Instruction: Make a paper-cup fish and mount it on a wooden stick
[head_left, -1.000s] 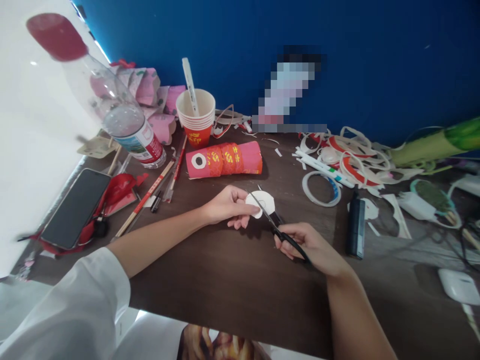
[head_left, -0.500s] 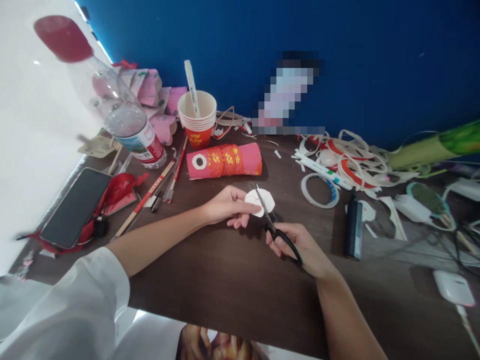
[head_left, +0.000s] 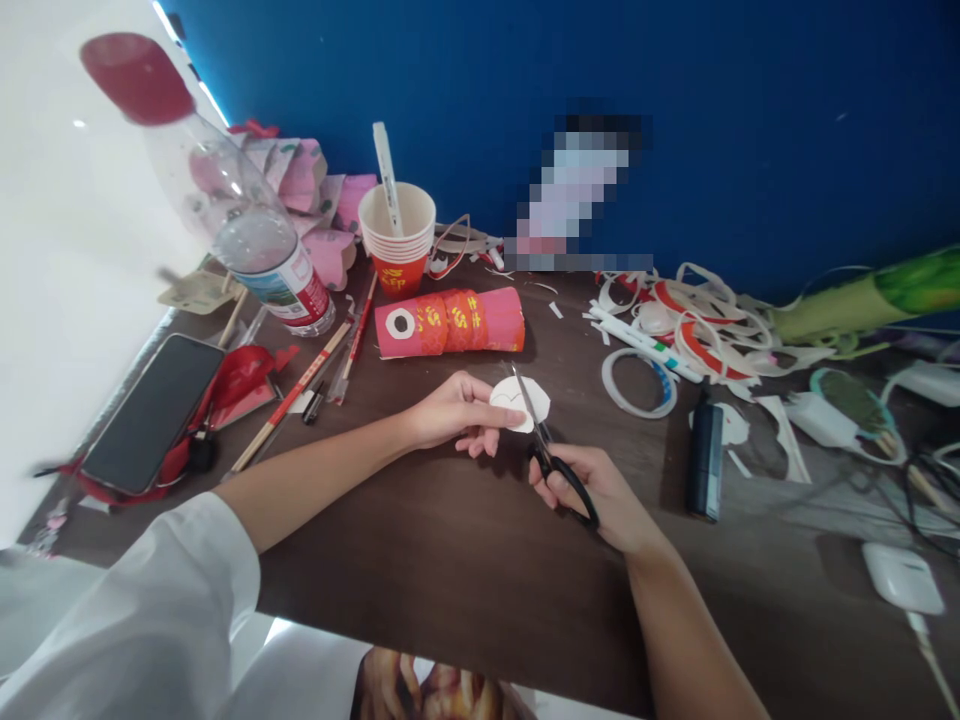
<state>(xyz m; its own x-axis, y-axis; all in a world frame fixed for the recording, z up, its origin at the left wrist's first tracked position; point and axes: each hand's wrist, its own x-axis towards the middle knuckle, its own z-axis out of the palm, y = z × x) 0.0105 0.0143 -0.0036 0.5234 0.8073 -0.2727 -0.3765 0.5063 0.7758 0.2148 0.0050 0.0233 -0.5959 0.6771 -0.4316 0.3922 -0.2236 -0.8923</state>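
Between thumb and fingers, my left hand [head_left: 466,412] pinches a small white paper piece [head_left: 534,394] with a curved line drawn on it. My right hand [head_left: 589,488] grips black-handled scissors [head_left: 568,480], whose blades lie across the paper, close together. Beyond my hands, a pink and red paper roll [head_left: 450,322] with a white-and-black eye lies on its side on the dark table [head_left: 450,570].
Stacked paper cups [head_left: 396,240] hold a white marker. At left are a bottle [head_left: 281,280], a phone [head_left: 154,413] and thin sticks. To the right lie a tape roll [head_left: 639,382], paper strips [head_left: 697,325], a dark marker [head_left: 705,458] and a white case [head_left: 902,578].
The scissor blades have drawn closer together over the paper. My right hand has shifted very slightly left, while my left hand stays nearly in place.
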